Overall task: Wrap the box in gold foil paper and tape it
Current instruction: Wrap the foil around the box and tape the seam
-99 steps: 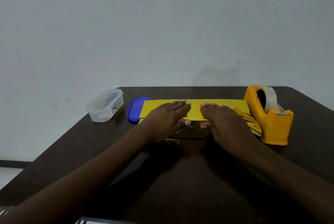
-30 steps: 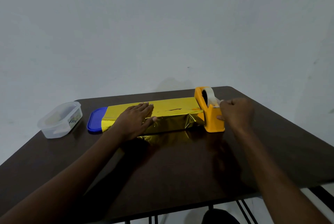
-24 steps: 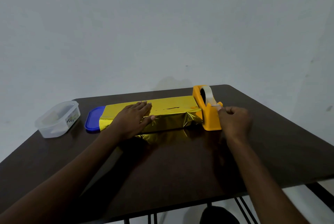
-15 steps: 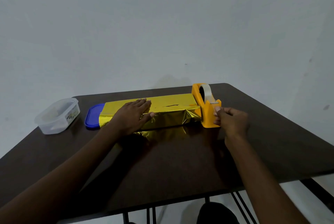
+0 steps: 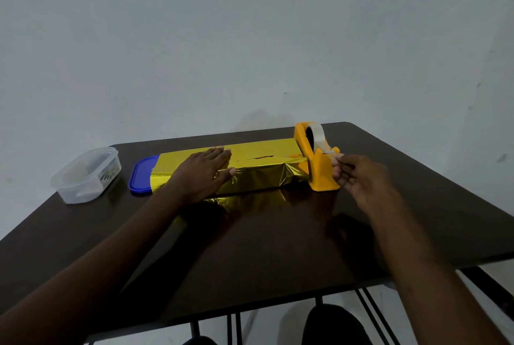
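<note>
A long box covered in gold foil paper (image 5: 258, 166) lies across the far middle of the dark table (image 5: 278, 247). My left hand (image 5: 203, 175) lies flat on its top, fingers straight, pressing the foil down. An orange tape dispenser (image 5: 317, 161) with a roll of clear tape stands against the box's right end. My right hand (image 5: 358, 177) is just right of the dispenser and pinches the free end of the tape at the cutter. A loose flap of foil lies on the table in front of the box.
A blue lid (image 5: 140, 177) peeks out from under the box's left end. A clear plastic container (image 5: 86, 175) sits near the table's far left edge. A wall rises behind the table. Table legs and a dark shoe show below the near edge.
My right hand left the box, went to the dispenser, took hold of the tape end and drew back toward me. My left hand stayed flat on the foil.
</note>
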### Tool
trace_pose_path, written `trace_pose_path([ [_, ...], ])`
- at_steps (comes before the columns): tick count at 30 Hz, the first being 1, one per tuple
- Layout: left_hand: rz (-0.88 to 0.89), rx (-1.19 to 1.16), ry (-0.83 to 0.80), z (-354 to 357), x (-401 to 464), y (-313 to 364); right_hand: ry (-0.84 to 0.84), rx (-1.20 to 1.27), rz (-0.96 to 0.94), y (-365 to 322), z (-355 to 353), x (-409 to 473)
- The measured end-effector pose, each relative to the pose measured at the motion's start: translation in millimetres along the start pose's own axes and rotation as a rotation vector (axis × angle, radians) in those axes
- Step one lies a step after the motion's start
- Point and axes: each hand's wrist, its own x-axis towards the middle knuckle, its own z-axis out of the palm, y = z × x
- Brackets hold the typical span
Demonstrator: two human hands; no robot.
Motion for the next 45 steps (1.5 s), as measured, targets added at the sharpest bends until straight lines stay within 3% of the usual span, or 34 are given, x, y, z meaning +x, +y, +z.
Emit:
trace_pose_path([
  [8,-0.004,0.002,-0.013,-5,-3,6,-0.066,0.087,0.090,-6,-1,-7],
  [18,-0.002,0.000,0.006,-4,-3,5,0.155,-0.038,-0.008,23,4,-3],
  [29,-0.001,-0.008,0.020,-1,-2,3,0.181,0.107,0.063,31,14,-7],
  [37,-0.003,-0.006,0.036,2,-2,4,0.264,0.006,0.064,33,26,-4],
  [45,0.012,-0.002,0.054,5,-1,1,0.134,-0.044,-0.174,49,22,-25],
])
